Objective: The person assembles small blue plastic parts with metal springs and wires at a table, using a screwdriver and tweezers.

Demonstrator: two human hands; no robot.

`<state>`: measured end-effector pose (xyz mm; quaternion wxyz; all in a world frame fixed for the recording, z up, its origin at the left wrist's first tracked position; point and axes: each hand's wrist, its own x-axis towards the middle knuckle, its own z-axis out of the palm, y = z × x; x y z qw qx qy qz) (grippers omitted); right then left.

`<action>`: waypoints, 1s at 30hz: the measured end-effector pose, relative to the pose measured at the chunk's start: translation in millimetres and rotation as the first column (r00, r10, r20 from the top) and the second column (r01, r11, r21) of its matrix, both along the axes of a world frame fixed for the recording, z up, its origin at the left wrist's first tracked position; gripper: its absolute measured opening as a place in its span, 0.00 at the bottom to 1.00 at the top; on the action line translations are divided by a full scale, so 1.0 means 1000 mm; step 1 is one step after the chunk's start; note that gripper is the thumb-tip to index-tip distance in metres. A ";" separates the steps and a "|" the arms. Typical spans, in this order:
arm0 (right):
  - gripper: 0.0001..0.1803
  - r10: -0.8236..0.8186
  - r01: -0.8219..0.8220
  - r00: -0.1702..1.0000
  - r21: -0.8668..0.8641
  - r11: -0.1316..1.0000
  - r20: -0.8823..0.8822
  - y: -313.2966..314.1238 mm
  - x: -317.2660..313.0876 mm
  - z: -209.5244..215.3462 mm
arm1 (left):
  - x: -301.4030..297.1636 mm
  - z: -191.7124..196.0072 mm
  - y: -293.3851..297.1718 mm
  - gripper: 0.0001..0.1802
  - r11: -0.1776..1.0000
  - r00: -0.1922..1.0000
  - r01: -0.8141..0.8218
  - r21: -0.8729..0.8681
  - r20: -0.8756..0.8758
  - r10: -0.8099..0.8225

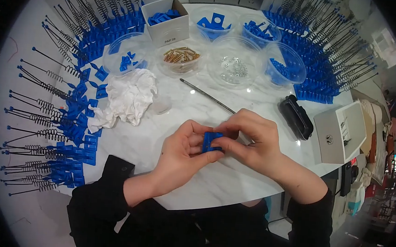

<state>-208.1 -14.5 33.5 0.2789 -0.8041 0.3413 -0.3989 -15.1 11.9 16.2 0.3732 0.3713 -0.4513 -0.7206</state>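
Marbled tabletop (230,183) beneath a small, squarish blue piece (208,140) pinched by left hand (181,151) and right hand (253,137)

Left forearm (138,189) angled up and rightward, right forearm (306,182) up and leftward; both wrists bared. Left hand (175,150) cupped, palm turned inward, its fingers (196,141) curled. Right hand (259,136) arched opposite, thumb and forefinger bent into pinch. Hands held close together, thumbs pointed inward.
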 end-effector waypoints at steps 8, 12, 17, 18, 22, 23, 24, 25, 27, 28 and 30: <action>0.15 0.070 -0.070 0.997 -0.043 0.997 -0.016 0.004 0.002 0.002 | 0.004 -0.003 -0.002 0.19 0.998 0.995 -0.059 0.025 -0.082 0.061; 0.16 0.067 -0.067 0.998 0.009 0.998 0.009 0.003 0.001 0.000 | 0.001 -0.005 -0.002 0.19 0.996 0.991 -0.091 0.017 -0.099 0.093; 0.15 0.067 -0.070 0.997 -0.068 0.995 -0.037 0.005 0.002 0.003 | 0.004 -0.008 0.001 0.22 0.992 0.997 -0.070 -0.101 0.024 0.073; 0.14 0.068 -0.070 0.997 -0.067 0.995 -0.027 0.005 0.002 0.003 | 0.003 -0.009 0.001 0.22 0.992 0.997 -0.065 -0.105 0.026 0.068; 0.16 0.054 -0.069 0.995 -0.191 0.979 -0.082 0.000 -0.002 -0.003 | -0.004 0.004 0.002 0.27 0.854 0.907 -0.108 -0.509 0.302 0.294; 0.16 0.047 -0.062 0.996 -0.193 0.979 -0.079 -0.001 -0.003 -0.006 | -0.006 0.010 0.002 0.28 0.749 0.808 -0.060 -0.660 0.409 0.424; 0.16 0.034 -0.057 0.993 -0.220 0.974 -0.109 -0.001 -0.003 -0.008 | -0.004 0.010 0.001 0.28 0.745 0.808 -0.053 -0.664 0.410 0.422; 0.16 0.019 -0.052 0.990 -0.245 0.968 -0.138 -0.001 -0.004 -0.010 | 0.000 0.008 0.000 0.25 0.713 0.775 0.039 -0.700 0.472 0.421; 0.14 0.002 -0.032 0.990 -0.214 0.976 -0.139 0.001 -0.003 -0.015 | 0.005 0.003 -0.004 0.23 0.674 0.734 0.142 -0.725 0.534 0.420; 0.11 -0.008 -0.018 0.989 -0.177 0.984 -0.146 0.002 -0.002 -0.017 | 0.005 0.000 -0.006 0.21 0.671 0.721 0.171 -0.722 0.556 0.414; 0.11 -0.021 -0.002 0.990 -0.168 0.986 -0.137 0.002 -0.002 -0.020 | 0.005 0.002 -0.007 0.19 0.666 0.705 0.209 -0.716 0.583 0.405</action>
